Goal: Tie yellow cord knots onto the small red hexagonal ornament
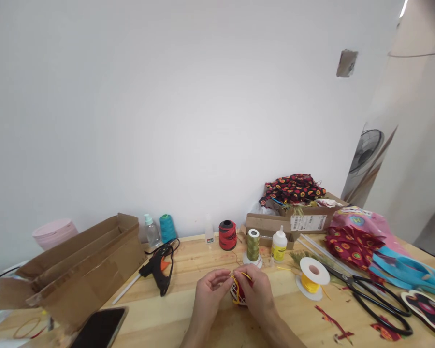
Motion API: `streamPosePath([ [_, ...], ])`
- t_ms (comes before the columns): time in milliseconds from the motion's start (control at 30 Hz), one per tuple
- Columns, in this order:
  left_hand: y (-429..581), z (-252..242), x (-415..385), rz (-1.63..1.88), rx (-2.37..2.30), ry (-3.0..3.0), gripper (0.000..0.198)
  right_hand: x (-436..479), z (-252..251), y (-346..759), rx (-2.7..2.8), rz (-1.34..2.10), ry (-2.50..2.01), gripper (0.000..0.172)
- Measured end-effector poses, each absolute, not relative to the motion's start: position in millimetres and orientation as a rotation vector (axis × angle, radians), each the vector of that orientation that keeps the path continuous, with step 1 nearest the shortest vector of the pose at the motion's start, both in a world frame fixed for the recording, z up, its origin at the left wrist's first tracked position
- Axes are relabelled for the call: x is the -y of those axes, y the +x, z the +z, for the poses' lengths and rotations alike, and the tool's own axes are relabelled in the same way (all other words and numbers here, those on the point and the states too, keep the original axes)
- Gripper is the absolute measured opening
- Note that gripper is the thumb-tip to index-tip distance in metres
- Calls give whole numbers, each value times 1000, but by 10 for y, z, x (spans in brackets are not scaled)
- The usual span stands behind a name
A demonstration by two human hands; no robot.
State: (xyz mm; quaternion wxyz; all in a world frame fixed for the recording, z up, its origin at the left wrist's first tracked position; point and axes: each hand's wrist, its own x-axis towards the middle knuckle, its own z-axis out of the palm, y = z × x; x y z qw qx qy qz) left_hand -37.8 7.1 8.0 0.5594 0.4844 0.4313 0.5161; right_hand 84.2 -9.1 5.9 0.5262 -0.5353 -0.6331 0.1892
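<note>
Both hands meet at the front middle of the wooden table, over a small dark red piece (240,295) with a white lattice edge and yellow cord on it. My left hand (213,294) is on its left side, thumb and index finger pinched at the yellow cord (236,285). On the right side, my right hand (256,292) has its fingers closed on the same cord near the top of the piece. The fingers cover part of the red piece.
Behind the hands stand a red thread spool (227,236), a green spool (253,245) and a glue bottle (279,244). Rightward are a yellow cord spool (312,277) and black scissors (375,296). Leftward lie a glue gun (158,268), a cardboard box (90,275) and a phone (99,328).
</note>
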Motion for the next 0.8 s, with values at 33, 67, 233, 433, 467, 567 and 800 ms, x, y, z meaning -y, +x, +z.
streamPosePath([
  [33,-379,80,-70,1214,-1011,1129,17,89,54,835,1476,475,-1276,22],
  [67,-381,79,-69,1213,-1005,1116,17,87,53,829,1438,499,-1272,22],
  [233,-386,76,-68,1221,-983,1051,17,96,85,819,1330,607,-1236,24],
  [433,-383,81,-68,1177,-956,1126,17,106,145,830,1262,677,-1210,24],
  [467,-379,84,-62,1162,-956,1151,18,104,151,832,1260,690,-1203,24],
  [567,-356,102,-34,1137,-973,1202,17,104,157,829,1255,736,-1174,23],
  [800,-308,185,38,1097,-1002,1264,19,143,156,782,1215,825,-1108,22],
])
